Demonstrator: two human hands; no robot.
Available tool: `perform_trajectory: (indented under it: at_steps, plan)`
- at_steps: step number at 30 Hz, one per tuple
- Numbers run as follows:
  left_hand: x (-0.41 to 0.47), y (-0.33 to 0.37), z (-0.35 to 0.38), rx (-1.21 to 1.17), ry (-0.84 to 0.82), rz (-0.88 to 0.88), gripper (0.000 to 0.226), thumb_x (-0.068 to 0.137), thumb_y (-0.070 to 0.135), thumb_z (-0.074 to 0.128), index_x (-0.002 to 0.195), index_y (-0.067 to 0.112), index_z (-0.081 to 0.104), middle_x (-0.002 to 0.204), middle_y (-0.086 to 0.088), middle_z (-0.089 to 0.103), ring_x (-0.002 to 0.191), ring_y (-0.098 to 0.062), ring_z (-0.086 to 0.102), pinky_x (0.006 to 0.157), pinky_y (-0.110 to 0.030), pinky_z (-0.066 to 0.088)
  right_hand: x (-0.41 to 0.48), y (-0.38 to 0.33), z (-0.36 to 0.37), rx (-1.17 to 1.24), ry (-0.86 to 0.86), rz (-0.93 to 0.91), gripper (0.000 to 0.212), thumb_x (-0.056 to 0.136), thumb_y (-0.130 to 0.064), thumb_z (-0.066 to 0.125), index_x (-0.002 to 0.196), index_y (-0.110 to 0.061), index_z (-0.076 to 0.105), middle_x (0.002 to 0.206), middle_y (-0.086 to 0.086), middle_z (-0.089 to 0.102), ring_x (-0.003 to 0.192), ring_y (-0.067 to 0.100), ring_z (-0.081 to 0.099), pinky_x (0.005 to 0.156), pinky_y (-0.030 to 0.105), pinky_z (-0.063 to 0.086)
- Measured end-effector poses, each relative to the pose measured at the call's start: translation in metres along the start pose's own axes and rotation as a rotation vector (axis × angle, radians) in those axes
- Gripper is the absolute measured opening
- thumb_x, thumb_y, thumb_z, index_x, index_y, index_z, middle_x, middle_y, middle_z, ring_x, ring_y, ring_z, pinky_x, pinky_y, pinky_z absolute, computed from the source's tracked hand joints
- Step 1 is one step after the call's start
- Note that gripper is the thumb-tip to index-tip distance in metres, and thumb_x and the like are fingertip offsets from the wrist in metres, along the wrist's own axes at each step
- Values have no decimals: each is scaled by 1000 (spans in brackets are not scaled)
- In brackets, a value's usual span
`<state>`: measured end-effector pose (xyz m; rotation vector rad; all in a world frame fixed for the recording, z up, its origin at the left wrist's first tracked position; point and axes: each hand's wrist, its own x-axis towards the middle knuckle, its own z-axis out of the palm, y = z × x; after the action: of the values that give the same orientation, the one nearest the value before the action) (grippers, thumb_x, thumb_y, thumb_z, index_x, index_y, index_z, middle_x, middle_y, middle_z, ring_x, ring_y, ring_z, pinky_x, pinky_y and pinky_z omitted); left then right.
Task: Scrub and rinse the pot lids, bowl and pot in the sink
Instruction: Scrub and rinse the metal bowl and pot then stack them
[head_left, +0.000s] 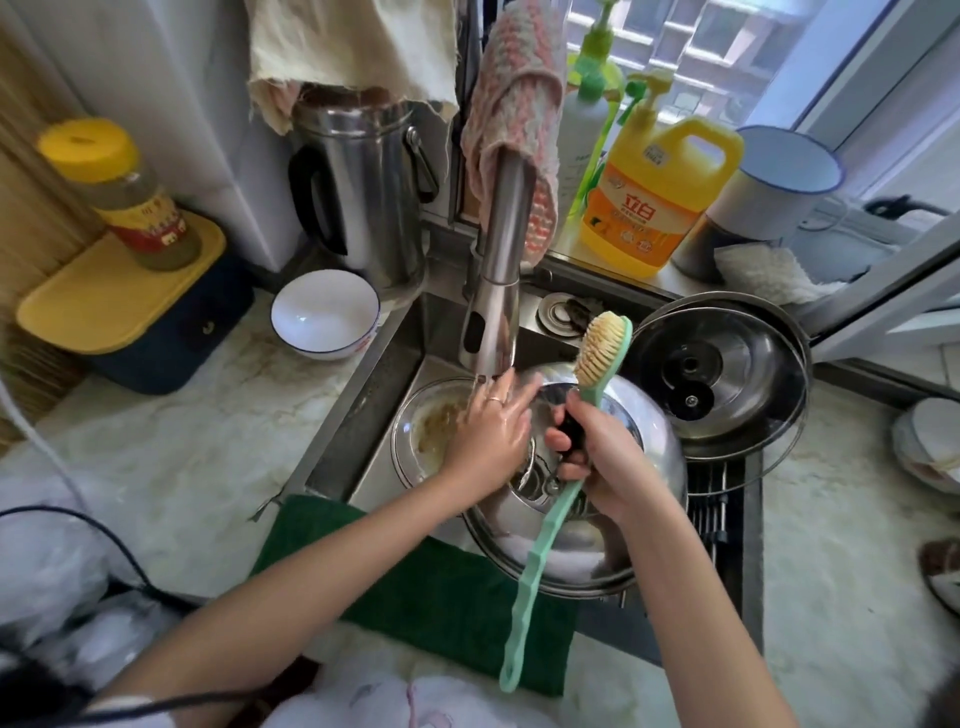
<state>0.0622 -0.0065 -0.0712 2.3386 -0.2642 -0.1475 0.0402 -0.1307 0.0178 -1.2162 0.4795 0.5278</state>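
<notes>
Steel pot lid (589, 551) fills the near part of the sink (363, 415), domed, shiny and wet. The right hand (597, 452) grips its black knob together with a green brush (535, 566), bristles up. The left hand (491, 426) lies flat, fingers straight, on the lid's far side beneath the faucet (496, 291). A soiled dish (421, 431) lies to the left; a lidded pot (722, 374) sits far right.

A pale, marble-patterned counter (208, 493) wraps around a steel sink (363, 405) set into it. Left of the sink stand a white bowl (325, 314) with a blue rim, a tall steel kettle (358, 192) behind it, and a dark blue box (150, 358) with a yellow lid. A green cloth (415, 587) lies over the front edge. Stacked dishes (930, 447) sit at the far right.
</notes>
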Motion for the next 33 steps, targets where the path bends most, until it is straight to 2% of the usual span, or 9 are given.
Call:
perform_trajectory:
  at_steps: [3, 6, 11, 15, 18, 20, 23, 28, 33]
  plan:
    - [42, -11, -13, -166, -113, -21, 43, 99, 38, 35, 143, 35, 38, 132, 2, 53, 114, -21, 52, 96, -34, 42, -5, -2, 0, -19, -27, 7, 32, 102, -33, 35, 78, -14, 43, 53, -4, 41, 39, 3, 27, 31, 12, 22]
    - [37, -12, -15, -397, -81, -172, 41, 103, 26, 35, 141, 17, 45, 113, -7, 59, 96, -7, 48, 85, -20, 34, -7, -3, -3, 4, 13, -28, 32, 103, -33, 34, 78, -15, 42, 53, -4, 40, 38, 2, 23, 30, 12, 20]
    - [-21, 12, 9, -256, -19, -138, 51, 102, 27, 35, 150, 34, 20, 158, 4, 9, 142, -12, 11, 109, -21, 15, -6, -3, -9, 26, 51, -43, 33, 103, -33, 33, 77, -15, 42, 54, -2, 38, 36, 1, 25, 31, 12, 18]
    - [31, -8, -13, -695, -65, -281, 38, 97, 27, 49, 133, 14, 52, 125, 0, 57, 109, 2, 53, 93, -12, 39, -8, -6, -9, 79, 24, -46, 34, 103, -33, 33, 76, -14, 42, 53, -2, 39, 35, 1, 24, 30, 11, 17]
    - [17, -4, -15, -810, 17, -408, 29, 102, 18, 35, 124, 13, 54, 110, 8, 56, 87, 21, 51, 81, -2, 37, -2, -10, -12, 178, 56, -92, 33, 103, -30, 33, 77, -14, 43, 51, -3, 40, 33, 1, 21, 28, 11, 18]
    - [-16, 13, -10, -806, 36, -330, 41, 104, 14, 29, 145, 20, 33, 136, 18, 35, 120, 14, 35, 100, -7, 26, 3, -9, -13, 257, 87, -143, 33, 103, -29, 32, 77, -14, 43, 51, -2, 41, 33, 1, 22, 28, 11, 20]
    - [-53, 22, -4, -860, 14, -288, 55, 103, 16, 36, 151, 30, 14, 142, 26, 16, 133, 6, 16, 107, -16, 17, 8, -6, -12, 325, 95, -212, 32, 103, -29, 33, 78, -13, 44, 54, -1, 44, 35, 2, 26, 30, 12, 24]
    - [-52, -6, -15, -829, 265, -530, 41, 98, 28, 47, 138, 20, 40, 138, 0, 45, 119, -12, 47, 90, -21, 40, 7, 0, -3, 419, 53, -228, 30, 103, -28, 34, 81, -11, 44, 58, 2, 47, 38, 5, 29, 33, 13, 29]
    - [-41, -16, -17, -1121, 203, -932, 44, 100, 42, 38, 109, 6, 61, 109, -9, 66, 95, -20, 60, 77, -29, 46, 6, 4, 6, 496, 13, -189, 30, 103, -29, 34, 83, -8, 46, 67, 9, 59, 41, 7, 36, 36, 15, 34]
